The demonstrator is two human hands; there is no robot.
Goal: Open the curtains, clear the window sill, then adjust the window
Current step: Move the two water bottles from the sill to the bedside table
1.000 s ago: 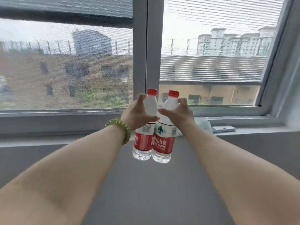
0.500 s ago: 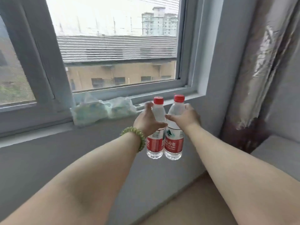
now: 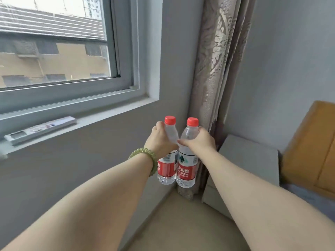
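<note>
Clearing the sill: the left hand clasps one water bottle, the right hand another, both upright, clear of the window sill. Advisably keep them vertical and land them flat on the grey bedside cabinet; a remote control awaits removal.

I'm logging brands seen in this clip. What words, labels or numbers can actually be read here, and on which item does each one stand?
"山泉": end of the white characters on the red label of the right bottle, held by the right hand; the first characters are unclear.
"SPRING": small white line under those characters; the word before it is blurred.
Left bottle, in the left hand: label print too small to read.
Remote control on the window sill: markings blurred, unreadable.
</note>
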